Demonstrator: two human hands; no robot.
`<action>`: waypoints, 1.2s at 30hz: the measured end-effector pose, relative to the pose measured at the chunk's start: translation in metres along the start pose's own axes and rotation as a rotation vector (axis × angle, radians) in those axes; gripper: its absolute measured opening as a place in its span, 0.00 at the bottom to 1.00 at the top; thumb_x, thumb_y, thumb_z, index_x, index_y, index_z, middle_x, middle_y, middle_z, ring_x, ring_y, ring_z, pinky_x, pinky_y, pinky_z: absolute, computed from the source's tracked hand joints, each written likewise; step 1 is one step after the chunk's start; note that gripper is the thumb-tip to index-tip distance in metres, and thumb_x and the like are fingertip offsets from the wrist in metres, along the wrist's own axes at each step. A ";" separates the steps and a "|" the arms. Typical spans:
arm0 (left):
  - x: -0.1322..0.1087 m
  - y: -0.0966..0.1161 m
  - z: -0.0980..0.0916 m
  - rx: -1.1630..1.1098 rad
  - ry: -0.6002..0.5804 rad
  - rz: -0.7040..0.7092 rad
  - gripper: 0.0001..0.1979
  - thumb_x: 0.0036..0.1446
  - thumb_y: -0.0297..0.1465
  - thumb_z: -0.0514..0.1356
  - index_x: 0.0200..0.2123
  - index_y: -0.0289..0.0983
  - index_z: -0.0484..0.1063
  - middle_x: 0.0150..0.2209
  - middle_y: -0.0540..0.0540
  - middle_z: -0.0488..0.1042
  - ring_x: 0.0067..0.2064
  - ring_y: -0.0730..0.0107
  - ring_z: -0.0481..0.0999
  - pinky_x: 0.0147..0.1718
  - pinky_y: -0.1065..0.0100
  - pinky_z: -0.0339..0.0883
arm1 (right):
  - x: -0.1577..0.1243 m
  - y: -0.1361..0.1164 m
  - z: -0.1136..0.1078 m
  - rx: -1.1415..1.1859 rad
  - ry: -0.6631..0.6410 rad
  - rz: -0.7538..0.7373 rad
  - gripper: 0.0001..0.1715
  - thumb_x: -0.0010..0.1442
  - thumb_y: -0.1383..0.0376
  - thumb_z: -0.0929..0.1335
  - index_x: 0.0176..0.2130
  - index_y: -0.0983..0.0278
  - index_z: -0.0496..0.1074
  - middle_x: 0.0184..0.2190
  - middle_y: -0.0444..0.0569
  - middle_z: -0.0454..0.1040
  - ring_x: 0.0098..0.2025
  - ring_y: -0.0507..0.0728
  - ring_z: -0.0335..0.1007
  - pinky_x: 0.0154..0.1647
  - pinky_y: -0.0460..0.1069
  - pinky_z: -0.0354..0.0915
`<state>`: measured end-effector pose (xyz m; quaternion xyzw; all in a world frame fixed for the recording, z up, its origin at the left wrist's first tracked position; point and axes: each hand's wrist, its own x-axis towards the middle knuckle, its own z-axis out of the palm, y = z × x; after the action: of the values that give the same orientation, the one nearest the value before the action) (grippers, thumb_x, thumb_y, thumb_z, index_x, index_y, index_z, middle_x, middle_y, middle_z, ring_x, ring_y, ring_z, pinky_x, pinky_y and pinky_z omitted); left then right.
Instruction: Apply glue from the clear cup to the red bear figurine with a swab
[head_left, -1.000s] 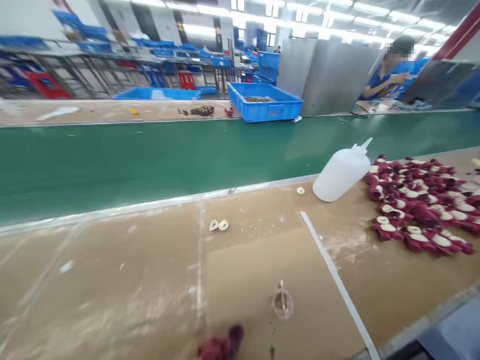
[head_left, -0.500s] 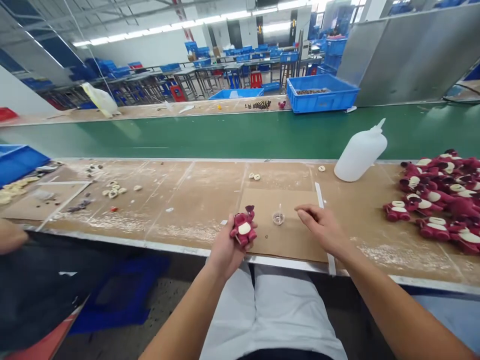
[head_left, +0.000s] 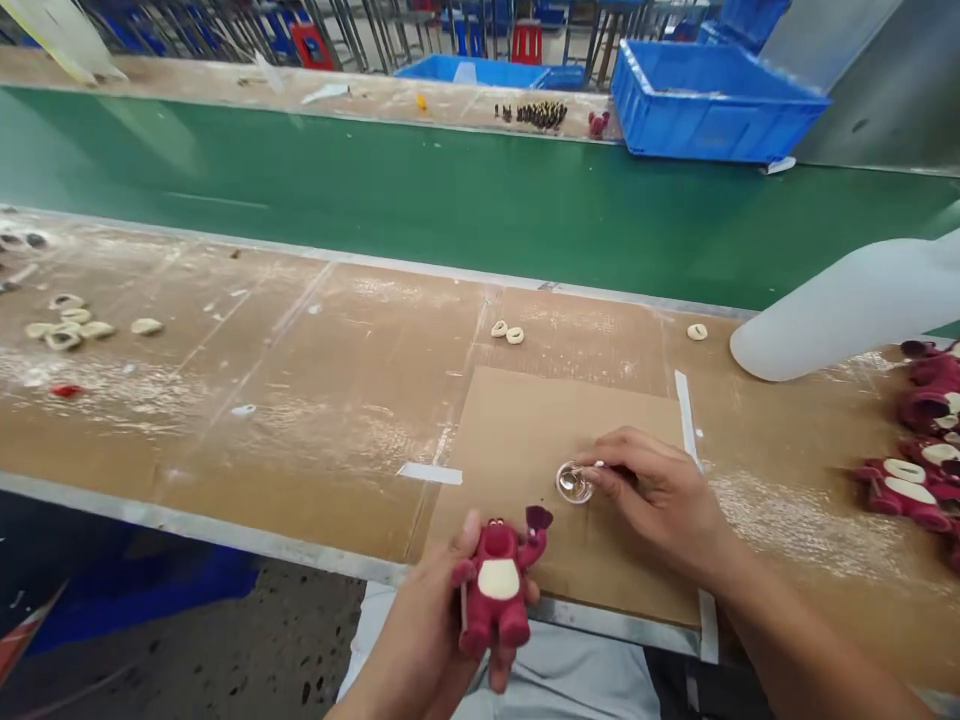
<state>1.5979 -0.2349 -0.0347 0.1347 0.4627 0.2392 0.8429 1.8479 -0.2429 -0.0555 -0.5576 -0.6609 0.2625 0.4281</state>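
My left hand (head_left: 420,640) grips a maroon plush bear (head_left: 497,580) with a cream belly patch, holding it upright at the near table edge. My right hand (head_left: 652,495) rests its curled fingers at the rim of a small glass dish (head_left: 574,482) on a cardboard sheet (head_left: 495,450). The fingers hide whether they hold anything. Several more maroon plush bears (head_left: 904,490) lie at the right edge of the view. Small cream rings (head_left: 506,332) lie beyond the cardboard.
A white plastic squeeze bottle (head_left: 847,310) lies at the right, on the dusty tan work table (head_left: 300,400). More cream pieces (head_left: 67,330) sit to the left. Beyond the table run a green conveyor belt (head_left: 375,190) and a blue plastic crate (head_left: 712,100).
The view has tilted down and swung, bringing the bottle closer at the right. My left hand has lifted the bear toward me. My right hand has moved left onto the dish.
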 end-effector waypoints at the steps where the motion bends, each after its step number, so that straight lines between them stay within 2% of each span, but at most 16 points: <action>1: -0.002 0.000 0.001 0.019 0.020 -0.057 0.25 0.64 0.51 0.69 0.42 0.30 0.82 0.27 0.40 0.82 0.19 0.73 0.69 0.15 0.74 0.65 | -0.001 -0.001 -0.002 -0.007 0.010 -0.008 0.07 0.75 0.64 0.70 0.47 0.58 0.81 0.41 0.44 0.81 0.43 0.51 0.79 0.42 0.44 0.74; 4: -0.005 -0.003 0.002 0.083 0.049 -0.158 0.29 0.63 0.56 0.67 0.38 0.32 0.80 0.24 0.41 0.80 0.19 0.71 0.71 0.16 0.73 0.64 | -0.004 -0.009 -0.007 -0.039 0.037 -0.009 0.06 0.75 0.67 0.71 0.49 0.58 0.79 0.41 0.41 0.82 0.43 0.47 0.79 0.43 0.41 0.73; 9: 0.004 -0.011 0.006 0.090 0.064 -0.170 0.33 0.57 0.61 0.69 0.36 0.33 0.79 0.28 0.39 0.83 0.20 0.72 0.74 0.20 0.74 0.61 | -0.011 -0.018 -0.010 -0.061 0.048 -0.009 0.08 0.74 0.70 0.71 0.50 0.58 0.79 0.41 0.40 0.81 0.42 0.46 0.78 0.44 0.40 0.73; 11: 0.011 -0.014 0.010 0.049 0.020 -0.182 0.33 0.59 0.62 0.66 0.36 0.33 0.78 0.22 0.42 0.80 0.18 0.75 0.70 0.20 0.74 0.60 | -0.015 -0.019 -0.009 -0.056 0.076 0.008 0.08 0.74 0.70 0.71 0.50 0.58 0.78 0.41 0.40 0.81 0.44 0.47 0.79 0.45 0.41 0.73; 13: 0.015 -0.016 0.016 0.005 -0.035 -0.196 0.34 0.56 0.64 0.67 0.31 0.35 0.76 0.15 0.46 0.73 0.16 0.76 0.66 0.19 0.75 0.57 | -0.017 -0.019 -0.008 -0.057 0.109 0.028 0.07 0.74 0.70 0.71 0.49 0.58 0.78 0.42 0.41 0.81 0.45 0.48 0.79 0.46 0.41 0.74; 15: 0.018 -0.015 0.021 -0.018 -0.069 -0.202 0.33 0.52 0.64 0.70 0.30 0.37 0.75 0.13 0.48 0.71 0.15 0.75 0.65 0.19 0.74 0.56 | -0.019 -0.020 -0.007 -0.065 0.126 0.034 0.07 0.74 0.70 0.71 0.48 0.59 0.77 0.42 0.41 0.82 0.45 0.48 0.79 0.46 0.41 0.74; 17: 0.017 -0.014 0.024 -0.009 -0.056 -0.222 0.33 0.50 0.62 0.72 0.32 0.36 0.76 0.16 0.47 0.74 0.17 0.72 0.70 0.19 0.73 0.57 | -0.018 -0.021 -0.006 -0.080 0.126 0.026 0.06 0.74 0.70 0.71 0.48 0.59 0.77 0.41 0.41 0.82 0.44 0.47 0.79 0.46 0.41 0.73; 19: 0.014 -0.013 0.025 0.015 -0.015 -0.241 0.32 0.51 0.60 0.73 0.35 0.35 0.77 0.23 0.44 0.80 0.19 0.69 0.74 0.21 0.72 0.59 | -0.017 -0.021 -0.006 -0.099 0.124 0.003 0.06 0.74 0.70 0.70 0.48 0.60 0.77 0.41 0.41 0.82 0.44 0.47 0.79 0.46 0.40 0.73; 21: 0.012 -0.014 0.023 0.033 0.011 -0.262 0.32 0.52 0.60 0.73 0.34 0.35 0.77 0.25 0.44 0.80 0.20 0.68 0.75 0.21 0.71 0.60 | -0.017 -0.021 -0.006 -0.116 0.105 -0.022 0.07 0.74 0.71 0.70 0.48 0.61 0.78 0.41 0.41 0.82 0.43 0.47 0.79 0.46 0.40 0.73; 25: 0.010 -0.022 0.019 0.084 -0.003 -0.288 0.30 0.58 0.60 0.69 0.33 0.36 0.76 0.22 0.47 0.77 0.21 0.66 0.73 0.22 0.68 0.62 | -0.018 -0.017 -0.004 -0.120 0.120 -0.043 0.09 0.73 0.73 0.70 0.48 0.61 0.78 0.42 0.42 0.82 0.43 0.47 0.79 0.46 0.41 0.73; 29: 0.009 -0.024 0.017 0.090 -0.028 -0.290 0.30 0.59 0.60 0.68 0.31 0.37 0.75 0.22 0.47 0.76 0.22 0.65 0.74 0.23 0.67 0.63 | -0.020 -0.015 -0.003 -0.100 0.114 -0.057 0.09 0.73 0.73 0.70 0.49 0.62 0.78 0.43 0.43 0.82 0.45 0.48 0.79 0.47 0.42 0.73; 36: 0.012 -0.018 0.021 0.082 -0.002 -0.301 0.31 0.58 0.59 0.70 0.40 0.35 0.79 0.26 0.46 0.80 0.21 0.67 0.73 0.22 0.68 0.60 | -0.018 -0.019 -0.005 -0.073 0.094 -0.073 0.10 0.73 0.75 0.70 0.49 0.64 0.78 0.43 0.44 0.82 0.46 0.48 0.80 0.48 0.43 0.74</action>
<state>1.6257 -0.2441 -0.0401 0.0982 0.4862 0.0909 0.8635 1.8425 -0.2658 -0.0419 -0.5599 -0.6693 0.1960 0.4473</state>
